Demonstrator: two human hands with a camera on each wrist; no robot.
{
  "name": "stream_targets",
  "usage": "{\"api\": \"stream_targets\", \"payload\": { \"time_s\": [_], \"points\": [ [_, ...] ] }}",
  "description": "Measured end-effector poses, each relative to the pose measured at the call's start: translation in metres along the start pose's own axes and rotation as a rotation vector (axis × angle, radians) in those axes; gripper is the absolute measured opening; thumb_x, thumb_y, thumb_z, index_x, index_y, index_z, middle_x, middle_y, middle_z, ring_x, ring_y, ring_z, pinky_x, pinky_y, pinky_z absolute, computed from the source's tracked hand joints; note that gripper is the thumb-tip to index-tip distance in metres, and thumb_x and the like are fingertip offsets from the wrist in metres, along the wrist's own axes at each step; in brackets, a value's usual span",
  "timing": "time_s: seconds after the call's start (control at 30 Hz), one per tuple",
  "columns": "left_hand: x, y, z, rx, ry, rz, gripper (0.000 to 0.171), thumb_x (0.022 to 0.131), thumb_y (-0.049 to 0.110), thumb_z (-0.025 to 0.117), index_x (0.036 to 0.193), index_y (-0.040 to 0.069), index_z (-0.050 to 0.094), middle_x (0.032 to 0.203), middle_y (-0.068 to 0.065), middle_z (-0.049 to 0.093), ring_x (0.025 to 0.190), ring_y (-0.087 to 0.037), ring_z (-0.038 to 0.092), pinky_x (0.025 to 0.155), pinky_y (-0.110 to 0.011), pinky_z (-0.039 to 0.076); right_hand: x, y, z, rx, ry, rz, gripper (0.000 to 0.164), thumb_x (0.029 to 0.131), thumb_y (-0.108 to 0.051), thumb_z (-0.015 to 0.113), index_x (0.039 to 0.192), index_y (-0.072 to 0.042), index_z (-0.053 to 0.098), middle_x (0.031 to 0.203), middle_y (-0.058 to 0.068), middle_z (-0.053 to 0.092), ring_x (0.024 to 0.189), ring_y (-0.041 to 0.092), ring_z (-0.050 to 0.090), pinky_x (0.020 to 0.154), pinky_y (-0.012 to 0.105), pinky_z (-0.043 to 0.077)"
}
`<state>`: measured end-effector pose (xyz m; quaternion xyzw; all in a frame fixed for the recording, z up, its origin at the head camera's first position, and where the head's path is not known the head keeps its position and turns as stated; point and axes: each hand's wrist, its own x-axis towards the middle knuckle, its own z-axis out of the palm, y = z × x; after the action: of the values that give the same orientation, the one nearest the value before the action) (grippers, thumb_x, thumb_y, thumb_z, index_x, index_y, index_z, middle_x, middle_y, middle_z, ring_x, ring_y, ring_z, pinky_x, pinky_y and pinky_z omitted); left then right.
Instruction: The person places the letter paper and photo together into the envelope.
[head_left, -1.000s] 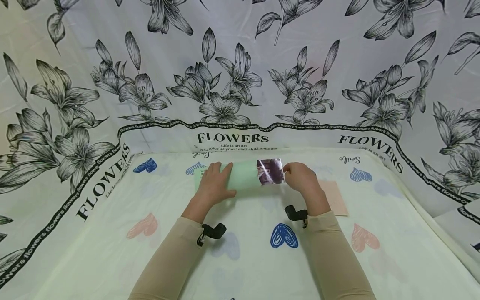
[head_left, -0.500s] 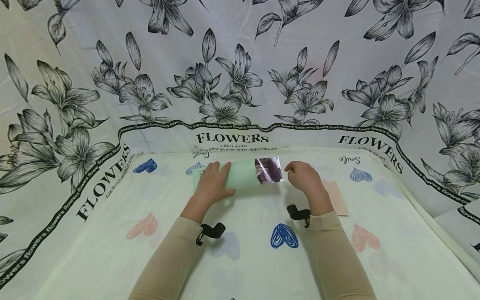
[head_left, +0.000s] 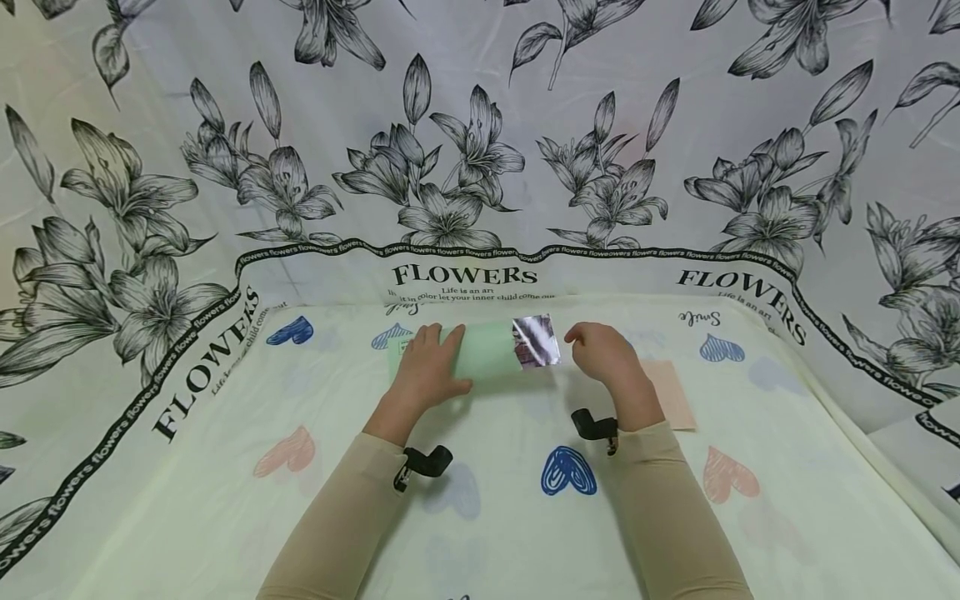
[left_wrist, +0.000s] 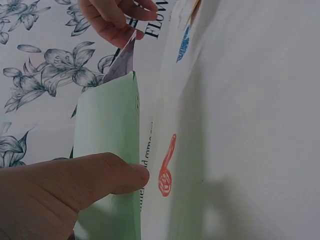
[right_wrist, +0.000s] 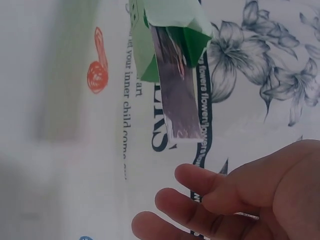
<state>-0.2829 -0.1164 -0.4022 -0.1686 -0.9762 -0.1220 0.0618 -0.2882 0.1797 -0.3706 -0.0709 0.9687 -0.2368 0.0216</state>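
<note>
My left hand point(head_left: 429, 368) grips a pale green envelope point(head_left: 491, 348) held above the table, its thumb lying across the near face in the left wrist view. From the envelope's mouth, gaping in the right wrist view, a glossy dark purple photo point(right_wrist: 179, 95) sticks out partway, its inner part hidden inside. Bright glare covers the photo point(head_left: 536, 340) in the head view. My right hand point(head_left: 603, 354) is just right of the photo's outer edge, fingers loosely bent, holding nothing; the right wrist view shows a gap between its fingertips and the photo.
A peach-coloured flat paper point(head_left: 670, 396) lies on the table by the right wrist. The pale tablecloth point(head_left: 510, 542) is printed with hearts. A flower-patterned cloth point(head_left: 480, 125) hangs behind the table.
The right hand was at the photo's edge a second ago and now stands apart from it. The photo reaches slightly less far right and shows more glare. The left hand keeps its grip.
</note>
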Motion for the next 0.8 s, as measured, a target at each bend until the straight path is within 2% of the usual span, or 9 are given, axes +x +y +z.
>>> {"api": "stream_targets", "payload": {
  "time_s": [0.27,0.5,0.8],
  "points": [
    [0.001,0.0,0.0,-0.005,0.006,0.002,0.098,0.08,0.041,0.085,0.159,0.01,0.037,0.151,-0.027,0.037,0.141,-0.045,0.032,0.116,-0.062,0.029,0.0,0.01,-0.005,0.017,0.001,0.015,0.047,0.098,-0.008,0.033,0.13,-0.003,0.067,0.132,0.02,0.063,0.091,0.03,0.056,0.076,0.042,0.047],
    [0.0,0.0,0.002,-0.004,0.007,0.004,0.098,0.079,0.041,0.085,0.159,0.011,0.037,0.151,-0.027,0.037,0.141,-0.045,0.032,0.116,-0.061,0.029,0.0,0.009,-0.003,0.043,-0.02,0.031,0.046,0.1,-0.009,0.033,0.132,-0.005,0.066,0.136,0.019,0.062,0.087,0.029,0.055,0.074,0.041,0.046],
    [-0.001,0.002,0.002,-0.011,0.009,0.009,0.098,0.08,0.041,0.085,0.159,0.01,0.037,0.151,-0.028,0.038,0.142,-0.046,0.032,0.117,-0.063,0.028,0.003,-0.002,0.003,0.024,-0.064,-0.007,0.044,0.101,-0.01,0.035,0.13,-0.006,0.068,0.134,0.017,0.063,0.078,0.024,0.053,0.066,0.036,0.043]
  ]
}}
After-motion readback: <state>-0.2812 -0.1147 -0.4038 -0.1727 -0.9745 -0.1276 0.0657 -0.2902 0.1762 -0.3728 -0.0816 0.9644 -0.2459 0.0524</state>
